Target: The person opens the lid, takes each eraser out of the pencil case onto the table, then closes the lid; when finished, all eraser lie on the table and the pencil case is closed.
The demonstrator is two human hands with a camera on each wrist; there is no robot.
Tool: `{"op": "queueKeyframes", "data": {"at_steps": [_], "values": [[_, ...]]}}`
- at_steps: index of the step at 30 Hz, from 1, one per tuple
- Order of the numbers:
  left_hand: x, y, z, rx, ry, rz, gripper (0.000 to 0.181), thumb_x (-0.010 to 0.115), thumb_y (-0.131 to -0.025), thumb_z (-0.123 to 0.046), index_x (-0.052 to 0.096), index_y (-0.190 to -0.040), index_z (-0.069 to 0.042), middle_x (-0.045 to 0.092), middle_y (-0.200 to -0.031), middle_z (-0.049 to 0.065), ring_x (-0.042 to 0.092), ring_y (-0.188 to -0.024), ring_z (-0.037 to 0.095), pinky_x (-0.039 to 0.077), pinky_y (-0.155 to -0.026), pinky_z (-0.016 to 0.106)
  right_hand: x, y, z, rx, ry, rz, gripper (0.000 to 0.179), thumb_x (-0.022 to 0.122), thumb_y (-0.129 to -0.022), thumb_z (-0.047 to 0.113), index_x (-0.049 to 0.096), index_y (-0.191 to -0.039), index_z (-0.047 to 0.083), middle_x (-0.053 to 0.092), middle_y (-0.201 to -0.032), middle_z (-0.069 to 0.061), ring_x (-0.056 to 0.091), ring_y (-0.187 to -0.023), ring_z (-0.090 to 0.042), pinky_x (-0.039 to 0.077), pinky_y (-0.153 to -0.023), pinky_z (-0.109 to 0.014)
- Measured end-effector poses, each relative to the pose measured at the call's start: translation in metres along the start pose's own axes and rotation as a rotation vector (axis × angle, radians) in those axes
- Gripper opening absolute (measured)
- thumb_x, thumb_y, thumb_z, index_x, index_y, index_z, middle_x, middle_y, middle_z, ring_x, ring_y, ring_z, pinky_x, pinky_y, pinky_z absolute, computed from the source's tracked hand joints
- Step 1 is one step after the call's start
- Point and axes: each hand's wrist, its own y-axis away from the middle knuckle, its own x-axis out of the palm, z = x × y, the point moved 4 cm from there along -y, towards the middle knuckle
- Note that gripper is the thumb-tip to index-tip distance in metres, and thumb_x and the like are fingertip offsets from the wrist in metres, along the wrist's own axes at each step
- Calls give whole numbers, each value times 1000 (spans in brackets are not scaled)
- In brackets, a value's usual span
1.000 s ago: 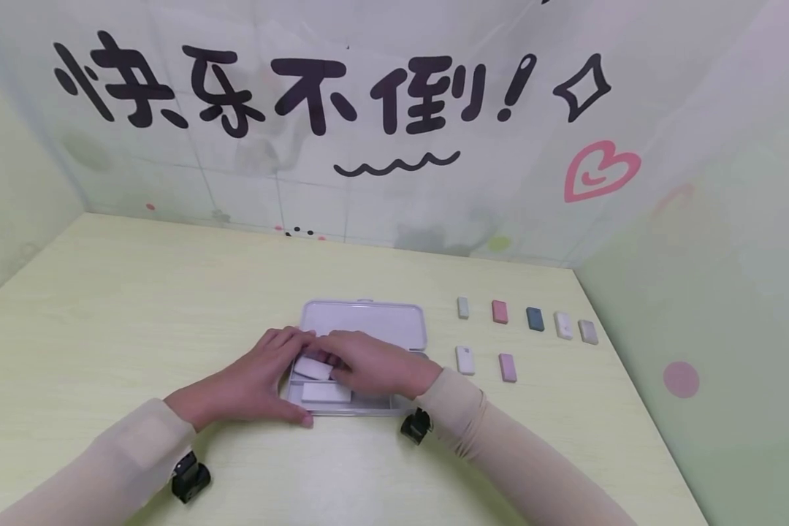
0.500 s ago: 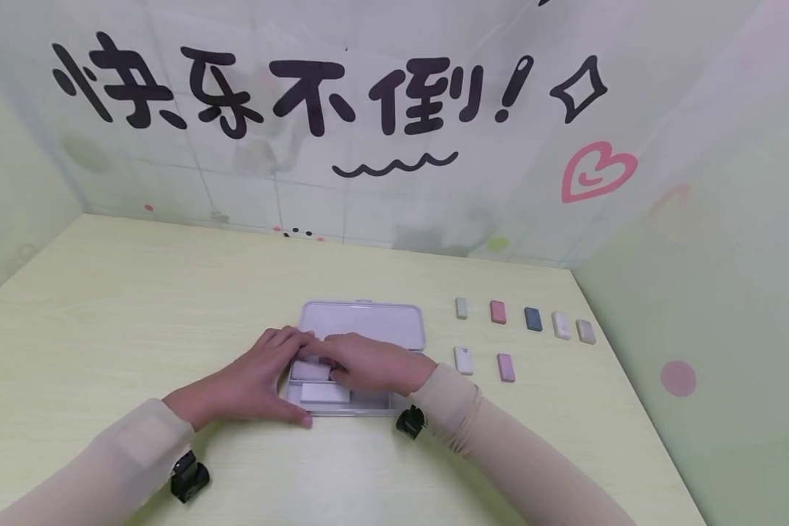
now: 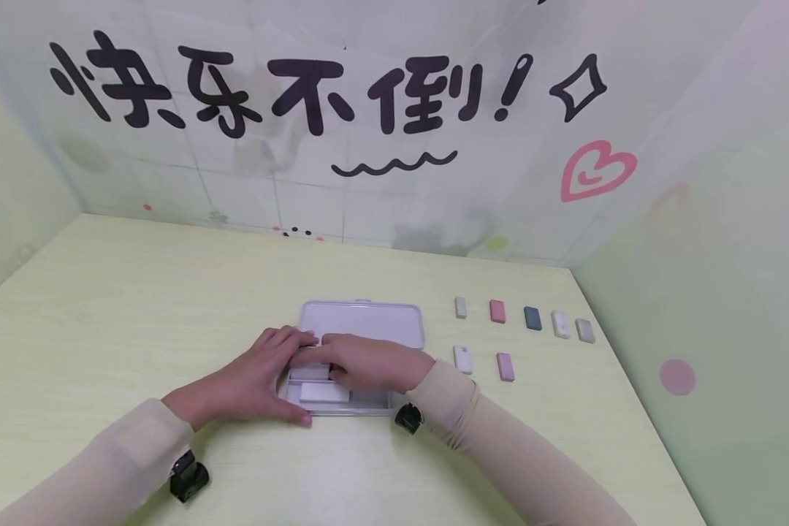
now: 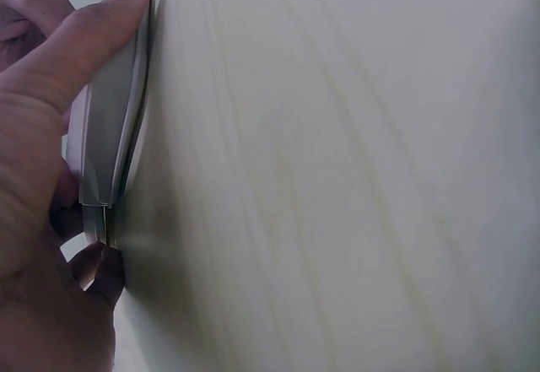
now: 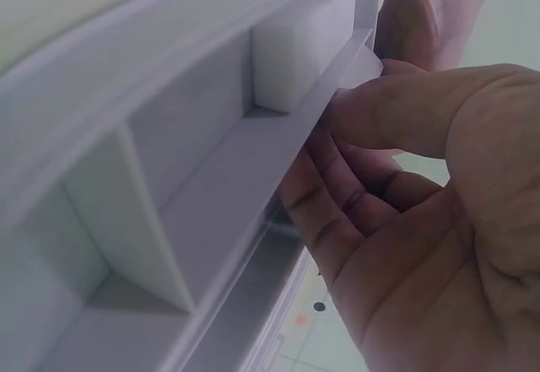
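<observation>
A pale grey plastic case (image 3: 371,402) lies on the table with its lid folded back. My left hand (image 3: 246,383) grips its left end, the thumb at the front rim and the fingers at the back. One white block (image 5: 299,47), like an eraser, lies in the front compartment. Behind the divider lies a second white block (image 3: 310,371), partly covered by my right hand (image 3: 368,363). My right thumb touches this block's right end, while the index finger reaches along its far side. In the right wrist view the hand hides most of that block.
To the right of the case stand two rows of small eraser-like blocks, among them a pink one (image 3: 497,311), a dark blue one (image 3: 532,318) and a purple one (image 3: 505,367). A printed backdrop (image 3: 394,190) rises behind the table.
The white block in the back compartment has gone from tilted to lying flat. My right index finger has stretched out to the left over it. The left hand has stayed in place.
</observation>
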Motion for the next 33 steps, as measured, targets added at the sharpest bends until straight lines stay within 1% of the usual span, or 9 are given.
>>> {"op": "queueKeyframes", "data": {"at_steps": [5,8,11,13,16,19,22,25,33], "values": [[0,0,-1,-2,9,2,106,90,-69,-64,47,-149,-10,50,-151,7,41,-139,33,42,-116,61,-1,0,0,2,-9,2,63,53,-98,-9,55,-153,23,60,-151,1,59,-124,-12,46,-111,-22],[0,0,-1,-4,14,5,107,90,-69,-64,46,-151,-10,49,-151,8,41,-139,33,41,-117,61,-2,2,-4,35,-57,2,62,55,-98,-7,56,-151,24,69,-123,0,59,-106,-11,48,-96,-19],[0,0,-1,-6,13,6,111,90,-69,-65,44,-153,-7,50,-151,8,41,-139,33,41,-117,61,-1,6,-10,71,-112,-9,61,56,-98,-5,55,-151,24,59,-93,1,54,-89,-11,44,-82,-18],[0,0,-1,-8,11,3,114,90,-68,-66,44,-154,-6,50,-151,9,41,-139,33,42,-117,61,0,9,-14,84,-126,-22,59,57,-99,-3,52,-152,24,51,-85,3,50,-81,-9,42,-76,-18],[-1,0,-1,-14,9,0,110,89,-68,-67,46,-151,-8,50,-151,8,42,-138,33,42,-116,61,0,13,-19,116,-144,-41,56,60,-100,1,51,-151,22,50,-82,5,48,-75,-6,41,-72,-18],[-1,0,0,-20,7,-2,105,90,-67,-67,48,-147,-12,51,-150,8,42,-138,33,43,-116,61,0,17,-23,157,-152,-52,50,62,-99,4,51,-146,20,58,-85,6,51,-75,-5,45,-74,-17],[-1,0,0,-22,-2,-5,105,90,-67,-67,48,-147,-12,51,-149,8,43,-137,33,44,-115,60,-1,21,-26,199,-185,-63,48,65,-99,5,50,-143,18,67,-95,3,59,-82,-5,51,-81,-18],[0,0,1,-24,-10,-7,108,90,-67,-67,47,-148,-10,51,-148,8,43,-136,33,44,-114,60,-1,24,-29,219,-231,-92,49,68,-97,5,50,-141,16,70,-101,1,63,-88,-5,54,-85,-19],[-1,-1,0,-28,-13,-6,109,89,-66,-68,47,-149,-10,51,-147,9,43,-136,34,44,-114,60,1,30,-35,205,-314,-158,49,72,-96,5,50,-139,15,69,-96,3,64,-87,-4,54,-87,-17]]}}
